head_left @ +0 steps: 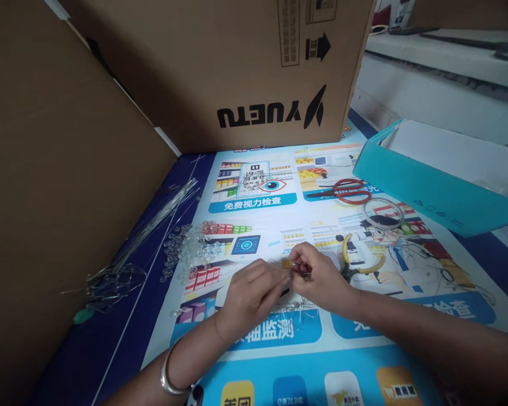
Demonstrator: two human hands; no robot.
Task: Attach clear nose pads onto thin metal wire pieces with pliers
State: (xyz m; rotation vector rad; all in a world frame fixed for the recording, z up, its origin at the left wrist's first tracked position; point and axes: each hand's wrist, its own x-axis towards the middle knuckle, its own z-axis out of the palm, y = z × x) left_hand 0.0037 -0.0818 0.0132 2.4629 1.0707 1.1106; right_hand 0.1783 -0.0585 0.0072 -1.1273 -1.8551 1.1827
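Pinched: left hand (249, 296) and right hand (317, 276) met on a tiny yellow piece (286, 263) | risk: slipping among clear beads (186, 248) | pliers (358, 259) beside.

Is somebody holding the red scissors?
No, the red scissors lie alone on the printed mat, far from the left hand and right hand, which pinch something tiny together.

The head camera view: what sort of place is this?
Probably a makeshift craft or piecework bench. Cardboard boxes wall in a table covered by a printed poster, with clear beads, wire strands and red scissors.
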